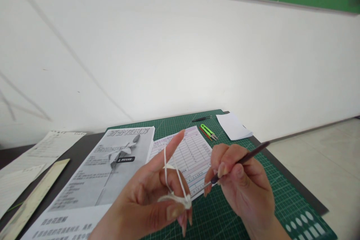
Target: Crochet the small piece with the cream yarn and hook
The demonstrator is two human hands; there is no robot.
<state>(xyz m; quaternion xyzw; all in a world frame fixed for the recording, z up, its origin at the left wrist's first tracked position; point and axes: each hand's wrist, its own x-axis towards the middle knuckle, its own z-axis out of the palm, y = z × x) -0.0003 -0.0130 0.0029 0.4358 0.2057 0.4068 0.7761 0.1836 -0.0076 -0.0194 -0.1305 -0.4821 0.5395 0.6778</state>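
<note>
My left hand point(157, 191) pinches a small piece of white crochet work point(184, 201) between thumb and fingers. White yarn point(165, 168) runs from the piece up around the raised index finger and back down. In my right hand point(242, 183) is a crochet hook point(254, 152) with a dark handle, gripped like a pen. Its thin metal shaft points down to the left, and the tip meets the white work at my left fingertips. The exact loop around the tip is too small to make out.
A green cutting mat point(289, 195) covers the table. On it lie green thread snips point(208, 131), a dark pen-like tool point(201, 119), a printed form point(194, 150), a white sheet point(233, 125) and a flower-diagram page point(112, 165). At left are a pale ruler-like strip point(36, 195) and handwritten papers point(50, 146).
</note>
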